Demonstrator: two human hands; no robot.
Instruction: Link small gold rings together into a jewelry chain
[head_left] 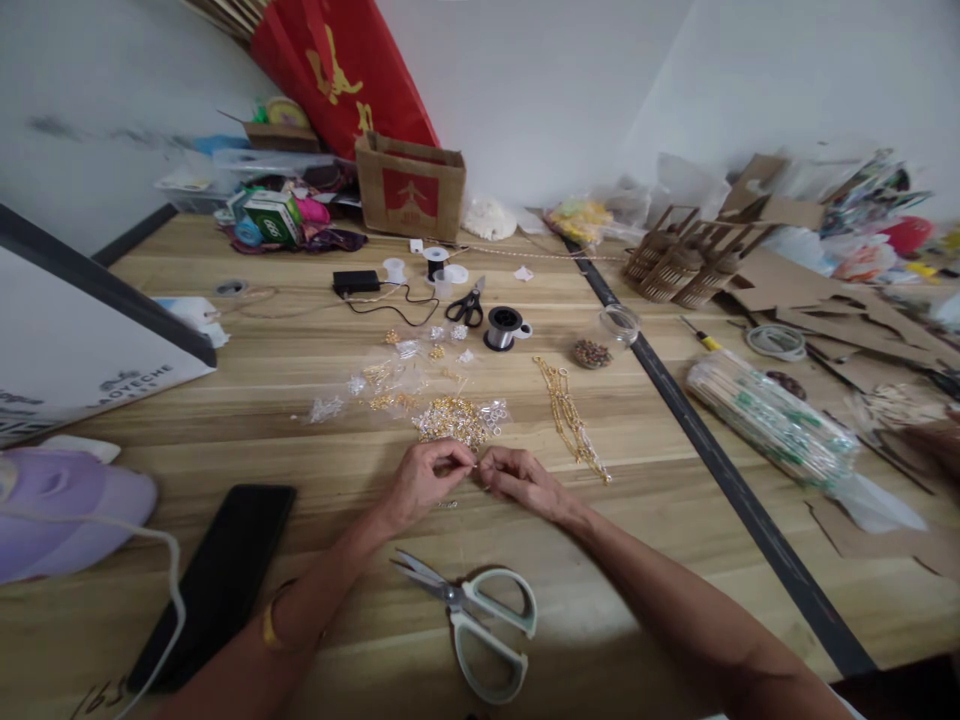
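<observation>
My left hand (pixel 427 478) and my right hand (pixel 523 482) meet fingertip to fingertip on the wooden table (pixel 300 420), both pinched on a tiny gold piece too small to name. Just beyond my fingers lies a heap of small gold and silver findings (pixel 454 420). A gold chain (pixel 570 415) stretches out to the right of the heap. White-handled scissors (pixel 480 620) lie open between my forearms, close to the table's front edge.
A black phone (pixel 217 585) and a purple mask (pixel 60 510) sit at the left. Black scissors (pixel 466 305), a wire spool (pixel 504 328) and a bead jar (pixel 592 352) lie further back. A bag of skewers (pixel 772 425) and cardboard cut-outs (pixel 825 290) fill the right.
</observation>
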